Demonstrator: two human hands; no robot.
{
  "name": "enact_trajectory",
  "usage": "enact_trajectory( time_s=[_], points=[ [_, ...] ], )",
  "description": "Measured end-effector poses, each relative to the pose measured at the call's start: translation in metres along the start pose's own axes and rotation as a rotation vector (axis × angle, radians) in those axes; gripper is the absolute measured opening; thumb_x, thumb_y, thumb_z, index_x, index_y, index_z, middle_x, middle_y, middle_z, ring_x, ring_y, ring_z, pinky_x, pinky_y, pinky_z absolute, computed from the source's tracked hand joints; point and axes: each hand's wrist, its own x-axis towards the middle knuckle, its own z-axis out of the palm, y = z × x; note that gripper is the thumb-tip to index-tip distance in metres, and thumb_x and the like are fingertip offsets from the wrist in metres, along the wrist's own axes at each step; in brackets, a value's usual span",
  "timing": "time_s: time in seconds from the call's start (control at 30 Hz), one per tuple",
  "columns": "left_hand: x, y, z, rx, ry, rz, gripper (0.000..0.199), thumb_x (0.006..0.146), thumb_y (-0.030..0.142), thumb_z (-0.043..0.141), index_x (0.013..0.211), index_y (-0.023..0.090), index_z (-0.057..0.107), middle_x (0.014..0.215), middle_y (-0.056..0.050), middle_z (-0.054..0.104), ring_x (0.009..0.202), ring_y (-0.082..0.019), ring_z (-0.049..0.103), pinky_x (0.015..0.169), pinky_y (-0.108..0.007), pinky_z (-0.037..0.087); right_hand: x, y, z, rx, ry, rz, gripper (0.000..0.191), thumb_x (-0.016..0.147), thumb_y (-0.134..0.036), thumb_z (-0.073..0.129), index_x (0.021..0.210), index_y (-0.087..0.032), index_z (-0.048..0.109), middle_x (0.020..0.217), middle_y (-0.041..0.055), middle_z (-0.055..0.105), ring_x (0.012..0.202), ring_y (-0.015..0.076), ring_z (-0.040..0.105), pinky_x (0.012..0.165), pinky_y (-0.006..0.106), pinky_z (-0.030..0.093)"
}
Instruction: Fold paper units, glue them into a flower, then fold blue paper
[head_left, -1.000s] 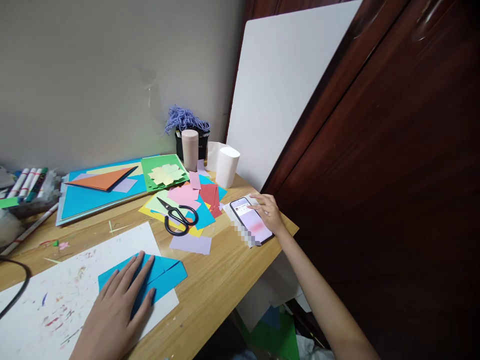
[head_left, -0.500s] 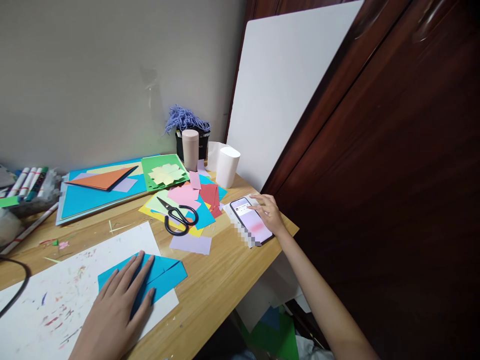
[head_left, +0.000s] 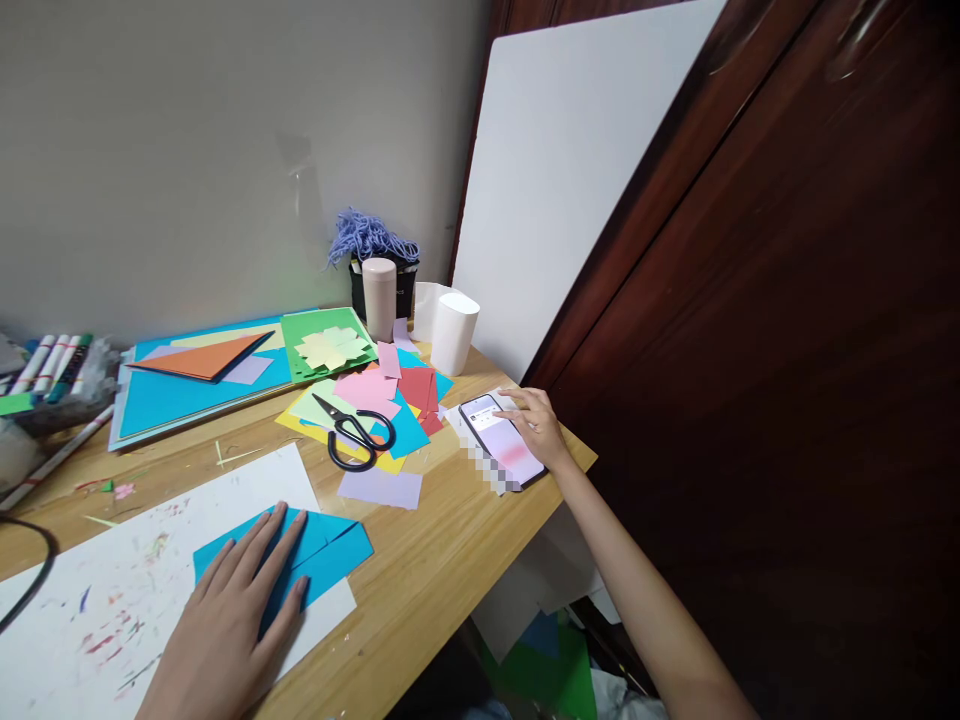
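My left hand [head_left: 238, 605] lies flat with fingers spread on a folded sheet of blue paper [head_left: 334, 550]. Under that paper is a white sheet [head_left: 135, 560] marked with coloured streaks. Over at the right side of the table, my right hand [head_left: 534, 422] reaches to a smartphone [head_left: 506, 450] lying face up, its screen lit. A finger is at the upper part of the screen, and the other fingers are extended. Black-handled scissors [head_left: 352, 438] rest between the two hands on scraps of coloured paper [head_left: 367, 390].
Behind are a stack of blue sheets [head_left: 165, 400] with an orange folded paper [head_left: 202, 360], green paper [head_left: 300, 340], a pink bottle [head_left: 380, 300] and a white container [head_left: 455, 335]. Markers [head_left: 56, 360] lie at the left. The table's edge [head_left: 480, 590] runs along the right, beside a dark wooden cabinet [head_left: 787, 350].
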Motion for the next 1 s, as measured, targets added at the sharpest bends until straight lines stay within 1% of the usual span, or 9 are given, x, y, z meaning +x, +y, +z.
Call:
enact_trajectory(
  time_s=[0.43, 0.6, 0.83, 1.0],
  points=[
    [0.0007, 0.0002, -0.0006, -0.007, -0.021, -0.021, 0.064, 0.081, 0.046, 0.043, 0.139, 0.026, 0.027, 0.144, -0.004, 0.031, 0.127, -0.027, 0.034, 0.100, -0.046, 0.035, -0.0001, -0.0006, 0.0002, 0.012, 0.004, 0.025, 0.033, 0.088, -0.019, 0.040, 0.090, -0.030, 0.071, 0.113, 0.0013, 0.060, 0.103, 0.0223, 0.044, 0.090, 0.043, 0.040],
    [0.0006, 0.0006, -0.0005, -0.031, -0.030, -0.037, 0.064, 0.080, 0.045, 0.044, 0.139, 0.027, 0.027, 0.143, -0.003, 0.032, 0.127, -0.028, 0.035, 0.101, -0.046, 0.034, -0.0003, -0.0009, -0.0005, 0.007, 0.007, 0.030, 0.033, 0.088, -0.020, 0.040, 0.090, -0.029, 0.071, 0.113, 0.0014, 0.060, 0.104, 0.0227, 0.044, 0.091, 0.044, 0.040],
    [0.0009, -0.0011, 0.0004, -0.033, -0.025, -0.018, 0.066, 0.080, 0.044, 0.045, 0.140, 0.029, 0.021, 0.144, -0.003, 0.030, 0.126, -0.027, 0.036, 0.099, -0.046, 0.036, 0.0006, -0.0013, -0.0003, 0.021, 0.018, 0.033, 0.033, 0.087, -0.018, 0.041, 0.088, -0.029, 0.072, 0.112, 0.0022, 0.060, 0.102, 0.0221, 0.045, 0.089, 0.042, 0.041],
    [-0.0006, -0.0025, 0.0025, -0.058, -0.016, -0.034, 0.068, 0.080, 0.044, 0.044, 0.141, 0.029, 0.016, 0.144, -0.002, 0.031, 0.126, -0.026, 0.037, 0.099, -0.044, 0.036, 0.0007, 0.0000, 0.0003, 0.017, 0.014, 0.035, 0.034, 0.088, -0.018, 0.039, 0.090, -0.029, 0.071, 0.112, 0.0023, 0.060, 0.103, 0.0216, 0.045, 0.090, 0.042, 0.042]
  ],
)
